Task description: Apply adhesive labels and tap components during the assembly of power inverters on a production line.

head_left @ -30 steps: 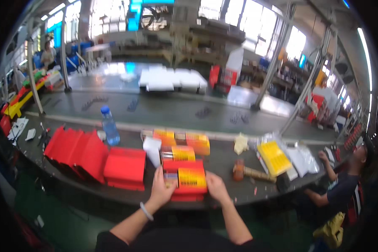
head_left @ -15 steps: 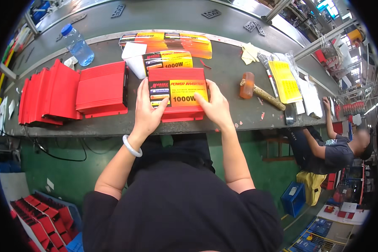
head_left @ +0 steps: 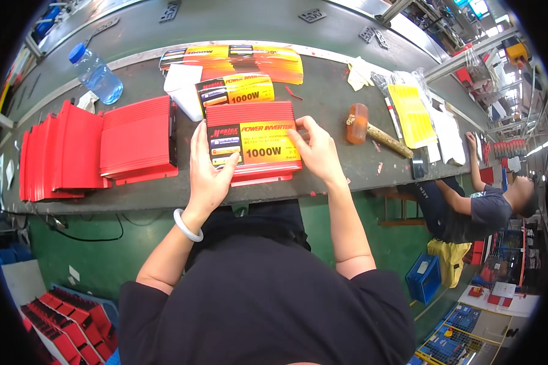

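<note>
Red finned metal case [head_left: 249, 111] sits on the dark counter [head_left: 324, 104] right in front of the person, near the front edge, with a yellow-and-black label [head_left: 273, 146] across its top face and bare ribs along the far side. Left hand [head_left: 208, 181] has its fingers along the case's left side, thumb on the label's lower left part; right hand [head_left: 318, 152] wraps the right side, thumb at the label's right end. So both grips hold the case between them, one per side; actual pressure, can't tell. Label looks roughly in line with the ribs; whether every edge is stuck down, can't tell. Best handling, my judgement: keep the case flat and steady between the palms, press with thumb pads rather than nails, work from the middle out so no air gets trapped, then go over corners and ends firmly. Check the long edge against the ribs before pressing hard, since a skewed label likely creases if peeled. Loose label [head_left: 249, 92] lies just behind, label stack [head_left: 274, 66] beyond it; mind the knuckles there. Mallet [head_left: 360, 125] is well clear, off right.
</note>
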`<state>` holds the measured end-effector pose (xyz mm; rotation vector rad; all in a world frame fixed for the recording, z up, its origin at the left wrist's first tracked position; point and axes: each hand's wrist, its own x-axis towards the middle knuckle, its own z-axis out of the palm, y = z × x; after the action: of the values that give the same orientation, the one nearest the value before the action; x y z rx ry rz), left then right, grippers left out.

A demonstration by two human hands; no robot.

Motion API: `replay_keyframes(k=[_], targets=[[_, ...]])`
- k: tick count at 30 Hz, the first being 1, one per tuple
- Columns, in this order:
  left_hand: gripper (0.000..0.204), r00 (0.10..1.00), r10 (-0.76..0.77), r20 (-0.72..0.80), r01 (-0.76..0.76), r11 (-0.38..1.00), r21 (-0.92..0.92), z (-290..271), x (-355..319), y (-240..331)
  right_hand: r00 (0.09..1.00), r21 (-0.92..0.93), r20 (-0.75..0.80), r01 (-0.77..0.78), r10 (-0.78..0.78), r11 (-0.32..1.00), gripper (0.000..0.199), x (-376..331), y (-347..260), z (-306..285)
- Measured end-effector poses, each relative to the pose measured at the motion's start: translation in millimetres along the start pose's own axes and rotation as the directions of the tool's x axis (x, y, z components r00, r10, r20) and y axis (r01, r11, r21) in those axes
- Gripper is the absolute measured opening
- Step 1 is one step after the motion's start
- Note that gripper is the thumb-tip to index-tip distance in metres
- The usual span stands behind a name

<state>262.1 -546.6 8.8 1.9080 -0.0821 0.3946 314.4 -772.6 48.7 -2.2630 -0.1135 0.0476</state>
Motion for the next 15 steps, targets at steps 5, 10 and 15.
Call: replay_keyframes(k=[5, 10, 15], targets=[[0.074, 1.0, -0.02, 0.011, 0.021, 0.999, -0.04, 0.5, 2.1, 4.6, 0.994, -0.07, -0.105, 0.028, -0.035, 0.997, 0.029, -2.5, -2.1, 5.4], [0.072, 0.999, 0.033, -0.001, -0.033, 0.999, 0.014, -0.7, 1.3, 5.3, 0.977, -0.24, -0.139, 0.127, -0.164, 0.962, 0.035, -2.1, -4.3, 13.2], [0.072, 1.0, 0.007, 0.011, -0.007, 1.0, -0.022, -0.5, 1.3, 3.8, 0.994, 0.056, -0.113, 0.01, -0.004, 0.998, 0.023, 8.4, 19.4, 5.9]])
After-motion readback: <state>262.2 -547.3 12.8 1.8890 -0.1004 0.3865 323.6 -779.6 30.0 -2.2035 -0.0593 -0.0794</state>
